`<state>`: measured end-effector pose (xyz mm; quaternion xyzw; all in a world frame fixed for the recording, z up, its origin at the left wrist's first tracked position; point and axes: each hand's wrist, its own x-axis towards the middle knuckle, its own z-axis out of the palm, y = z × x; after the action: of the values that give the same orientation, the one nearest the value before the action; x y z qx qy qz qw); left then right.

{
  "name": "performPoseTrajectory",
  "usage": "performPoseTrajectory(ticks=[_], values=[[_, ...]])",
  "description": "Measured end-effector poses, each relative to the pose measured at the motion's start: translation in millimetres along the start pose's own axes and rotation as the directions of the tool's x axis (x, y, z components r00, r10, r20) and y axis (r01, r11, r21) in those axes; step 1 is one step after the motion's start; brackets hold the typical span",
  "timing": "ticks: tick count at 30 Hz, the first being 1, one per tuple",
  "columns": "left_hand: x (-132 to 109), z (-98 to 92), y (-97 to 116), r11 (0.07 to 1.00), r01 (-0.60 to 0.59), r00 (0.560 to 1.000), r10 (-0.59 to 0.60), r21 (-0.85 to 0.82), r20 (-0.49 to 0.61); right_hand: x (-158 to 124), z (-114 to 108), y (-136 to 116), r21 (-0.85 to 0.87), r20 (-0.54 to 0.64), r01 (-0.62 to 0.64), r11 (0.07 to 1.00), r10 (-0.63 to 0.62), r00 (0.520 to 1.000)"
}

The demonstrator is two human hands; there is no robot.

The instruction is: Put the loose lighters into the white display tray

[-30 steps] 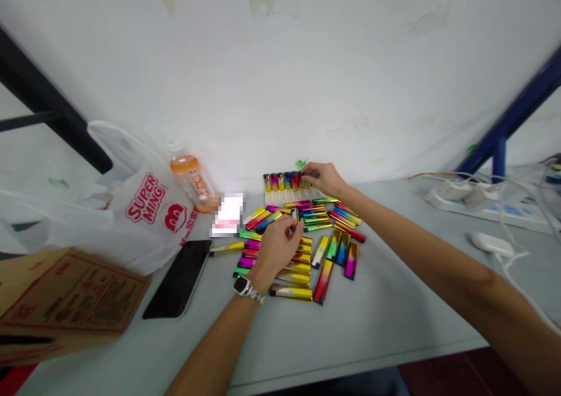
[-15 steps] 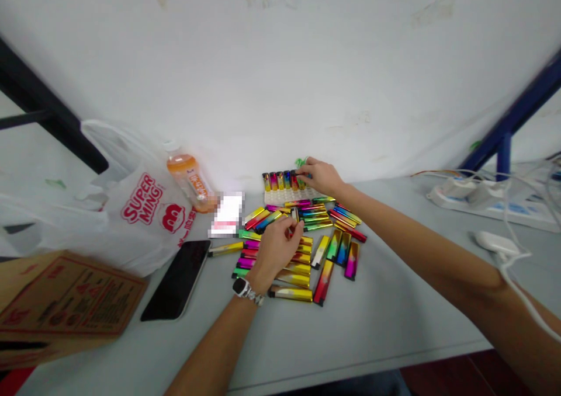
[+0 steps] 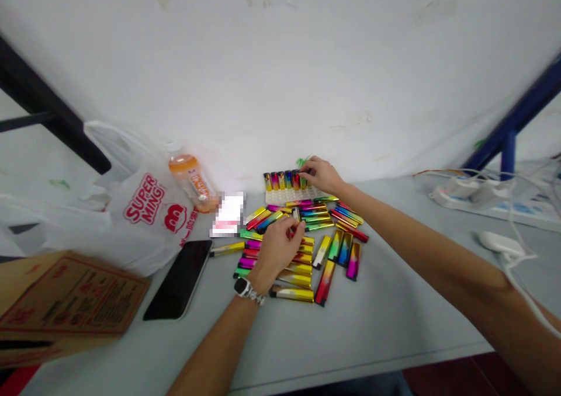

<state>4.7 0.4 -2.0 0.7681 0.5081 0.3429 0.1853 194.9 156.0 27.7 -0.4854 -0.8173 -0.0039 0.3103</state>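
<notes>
A row of shiny multicoloured lighters stands upright along the back of a white tray with many small holes. At the row's right end my right hand is closed, fingertips pinching the top of a green-yellow lighter. Lower and to the left, my left hand, wearing a watch, hovers over loose lighters with curled fingers. A pale lighter rises from its fingertips; part of it is hidden. More loose lighters lie in groups around this hand.
A black phone, a blurred white card, an orange drink bottle, a white plastic bag and a cardboard box stand left. On the right are a power strip, a white adapter and cables. A wall rises behind.
The whole view has shifted slightly. My right hand stays at the end of the row, and my left hand keeps its pose over the loose lighters.
</notes>
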Motion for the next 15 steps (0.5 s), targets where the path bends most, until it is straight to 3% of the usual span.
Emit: performPoseTrajectory(ticks=[7,15], values=[[0,1.0,-1,1.000,-0.005,1.000,0.005,0.009,-0.003,-26,3,-19,-0.338,0.026,-0.062,0.939,0.076,0.997],[0,2.2,-2,1.000,-0.025,1.000,0.026,0.012,-0.014,-40,2,-33,-0.380,0.102,-0.104,0.919,0.154,0.983]])
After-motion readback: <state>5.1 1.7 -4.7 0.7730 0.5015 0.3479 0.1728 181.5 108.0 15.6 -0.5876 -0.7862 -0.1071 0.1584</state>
